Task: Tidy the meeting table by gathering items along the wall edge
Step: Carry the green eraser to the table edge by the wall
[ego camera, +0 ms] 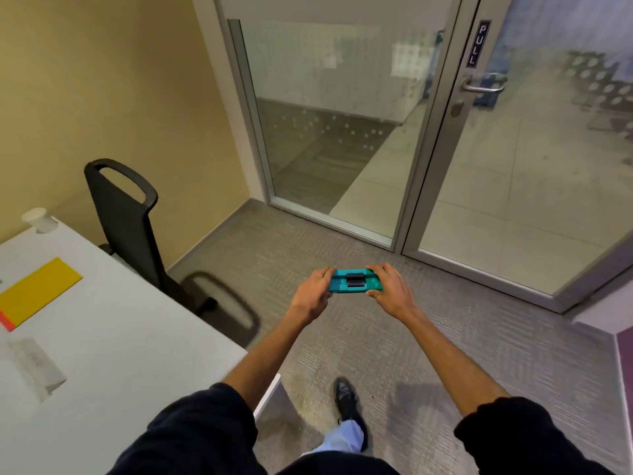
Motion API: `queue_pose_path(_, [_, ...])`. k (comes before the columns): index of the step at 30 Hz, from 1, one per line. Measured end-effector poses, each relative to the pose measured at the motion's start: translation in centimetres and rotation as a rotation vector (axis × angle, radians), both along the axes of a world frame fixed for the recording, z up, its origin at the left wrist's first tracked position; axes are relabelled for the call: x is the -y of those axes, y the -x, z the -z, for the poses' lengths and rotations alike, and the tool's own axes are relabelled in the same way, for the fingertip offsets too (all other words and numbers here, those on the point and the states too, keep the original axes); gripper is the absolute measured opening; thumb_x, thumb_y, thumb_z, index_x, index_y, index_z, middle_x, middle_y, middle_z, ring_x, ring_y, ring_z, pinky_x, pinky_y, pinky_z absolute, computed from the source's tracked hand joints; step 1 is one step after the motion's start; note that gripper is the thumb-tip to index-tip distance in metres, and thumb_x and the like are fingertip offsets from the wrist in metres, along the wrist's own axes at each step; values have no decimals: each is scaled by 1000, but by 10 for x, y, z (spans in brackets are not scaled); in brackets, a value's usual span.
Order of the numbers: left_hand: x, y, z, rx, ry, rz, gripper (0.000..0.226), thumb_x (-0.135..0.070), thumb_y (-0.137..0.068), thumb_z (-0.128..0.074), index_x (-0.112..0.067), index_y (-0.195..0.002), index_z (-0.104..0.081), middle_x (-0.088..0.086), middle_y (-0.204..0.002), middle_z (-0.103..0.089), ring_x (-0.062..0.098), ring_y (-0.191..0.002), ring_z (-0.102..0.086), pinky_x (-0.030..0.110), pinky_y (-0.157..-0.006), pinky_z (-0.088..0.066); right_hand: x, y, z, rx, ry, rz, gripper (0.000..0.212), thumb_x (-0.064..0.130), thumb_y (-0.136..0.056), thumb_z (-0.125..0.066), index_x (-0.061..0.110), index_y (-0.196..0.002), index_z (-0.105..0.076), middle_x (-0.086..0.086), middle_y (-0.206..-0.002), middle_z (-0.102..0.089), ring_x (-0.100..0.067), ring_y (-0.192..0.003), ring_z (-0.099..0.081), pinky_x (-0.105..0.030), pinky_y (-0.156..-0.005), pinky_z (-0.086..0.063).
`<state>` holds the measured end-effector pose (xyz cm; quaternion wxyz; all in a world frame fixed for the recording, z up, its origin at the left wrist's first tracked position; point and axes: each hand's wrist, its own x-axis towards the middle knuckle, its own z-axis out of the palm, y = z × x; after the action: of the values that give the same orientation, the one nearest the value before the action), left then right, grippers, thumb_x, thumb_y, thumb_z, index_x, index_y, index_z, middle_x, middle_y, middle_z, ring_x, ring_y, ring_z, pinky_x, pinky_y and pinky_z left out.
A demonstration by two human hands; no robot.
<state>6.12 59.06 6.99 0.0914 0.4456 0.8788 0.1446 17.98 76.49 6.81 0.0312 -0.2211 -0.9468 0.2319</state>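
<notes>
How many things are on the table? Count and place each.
3. A paper cup at the far corner by the wall, a yellow folder mid-table, a clear plastic sleeve nearer. The table runs off frame left; more may be hidden.

The white rectangular meeting table (137,337) fills the lower left, its far end by the yellow wall (102,80). A white paper cup (37,220) stands at that far corner, close to the wall. A flat yellow notebook with a red-orange edge (37,289) lies well apart from it. A clear plastic sleeve (34,366) lies nearer the camera, touching neither.
</notes>
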Motion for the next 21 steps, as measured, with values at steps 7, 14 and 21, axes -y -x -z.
queue_pose_path(7, [-80, 77, 9, 33, -4, -60, 62, -10, -93, -56, -9, -149, -30, 9, -152, -38, 24, -138, -39, 35, -114, -37, -85, 87, 6, 42, -43, -51, 57, 25, -89, -69, 19, -140, -45, -2, -135, -49, -18, -120, -50, -34, -97, -49])
queue_pose_path(14, [-125, 157, 5, 36, -22, -157, 61, -10, -94, -57, -9, -150, -31, 10, -151, -39, 24, -138, -40, 36, -113, -38, -138, 183, -1, 23, -60, -144, 60, 26, -88, -71, 18, -141, -45, -2, -136, -48, -16, -122, -47, -31, -100, -46])
queue_pose_path(21, [-127, 219, 5, 39, -27, -307, 61, -8, -92, -58, -10, -148, -33, 8, -150, -40, 23, -138, -39, 36, -113, -39, -153, 276, -1, 50, -57, -308, 59, 26, -88, -70, 18, -141, -45, -4, -135, -49, -17, -121, -48, -32, -99, -47])
